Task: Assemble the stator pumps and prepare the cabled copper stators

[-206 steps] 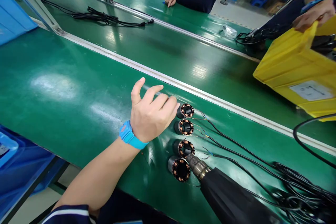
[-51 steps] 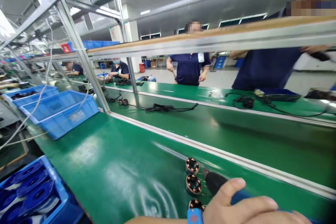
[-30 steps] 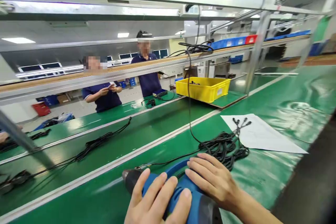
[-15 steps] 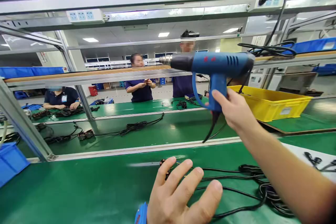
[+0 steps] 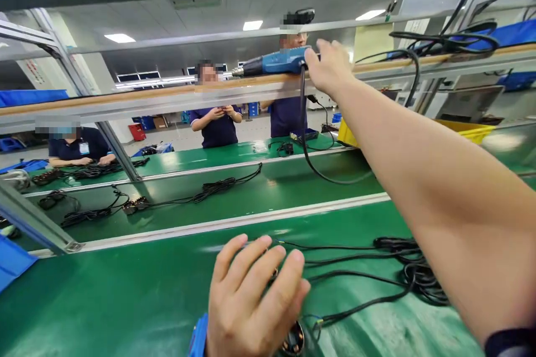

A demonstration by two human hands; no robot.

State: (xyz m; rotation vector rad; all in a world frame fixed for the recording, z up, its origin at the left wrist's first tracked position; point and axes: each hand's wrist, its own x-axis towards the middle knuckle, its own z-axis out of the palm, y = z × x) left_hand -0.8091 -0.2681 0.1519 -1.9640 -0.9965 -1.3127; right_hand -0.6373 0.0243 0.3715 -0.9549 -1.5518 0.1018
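Green near bench (image 5: 104, 301) across the foreground, edged by a silver rail (image 5: 234, 221), with a green channel (image 5: 176, 215) behind it and a far bench (image 5: 184, 158) beyond. Above these, a wood-edged shelf (image 5: 125, 96) spanning the view. Blue heat gun (image 5: 278, 61) at shelf height, metal nozzle to the left, black cord (image 5: 305, 145) dropping from the rear end and curving away behind the right forearm. Right hand (image 5: 333, 64) at that rear end, arm stretched far out, thumb seemingly against the casing, other fingers raised; cannot tell whether clamped on it or merely touching. Left hand (image 5: 255, 295) low over the near bench, fingers apart and slightly curled, blue band (image 5: 197, 337) at the wrist. Copper-wound cores partly hidden there: an upper core (image 5: 274, 274) behind the fingers, a lower core (image 5: 298, 337) just beside the palm; contact not clear. Black leads (image 5: 343, 273) running right to a coiled heap (image 5: 422, 279). More black cable (image 5: 218, 187) lying in the channel. Along the far bench, a seated person (image 5: 90, 145), another person (image 5: 218, 129) with both hands at a small object, a third person (image 5: 288, 117) partly behind the gun.
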